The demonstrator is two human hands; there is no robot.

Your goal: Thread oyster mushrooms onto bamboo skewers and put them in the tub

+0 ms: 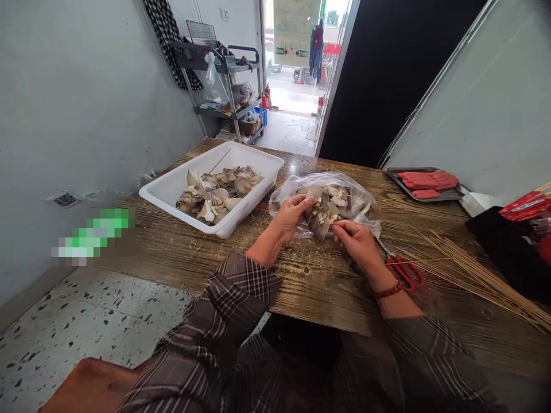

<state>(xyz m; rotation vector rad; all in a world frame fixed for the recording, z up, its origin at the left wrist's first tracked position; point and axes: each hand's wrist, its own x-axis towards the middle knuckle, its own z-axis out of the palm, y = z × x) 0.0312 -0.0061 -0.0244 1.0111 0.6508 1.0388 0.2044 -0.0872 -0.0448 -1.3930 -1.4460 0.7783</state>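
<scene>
My left hand (293,215) is closed on the left side of a cluster of oyster mushrooms (322,217), thumb and fingers pinching it. From the other side my right hand (353,241) pinches the base of the same cluster between thumb and fingertips. Just behind lies an open clear plastic bag (368,209) with more oyster mushrooms in it. To the left, a white plastic tub (224,226) holds a heap of mushrooms (215,198), with a thin skewer sticking up from them. Red-handled scissors (402,269) lie beside my right wrist, blades partly hidden.
Bamboo skewers (482,275) are spread over the table's right side. Behind them sit a dark tray (394,178) of pink packets and a black holder (495,241) with red-wrapped sticks. A wheeled cart (235,112) stands past the wooden table (181,258), near the doorway.
</scene>
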